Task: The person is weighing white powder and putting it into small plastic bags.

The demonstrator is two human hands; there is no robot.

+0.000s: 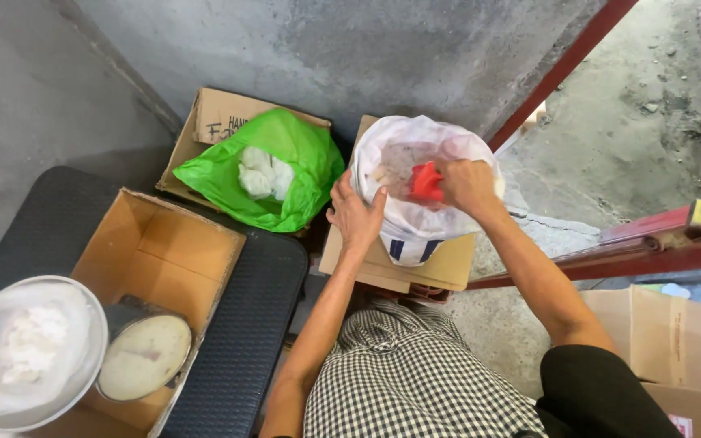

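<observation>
A white plastic bag (415,231) stands open inside a cardboard box (448,268) by the grey wall. My right hand (468,185) reaches into the bag's mouth and grips a red scoop (427,182). At the near left edge of the bag, my left hand (355,215) holds the rim, fingers spread against the plastic. What fills the bag looks pale and is mostly hidden.
A green bag (221,174) with white lumps sits in a second box to the left. On a black table (245,341) rests an open cardboard box (152,243) holding a round tin (144,357), beside a plastic-lined metal bowl (30,353). A red metal frame (634,251) and more boxes lie right.
</observation>
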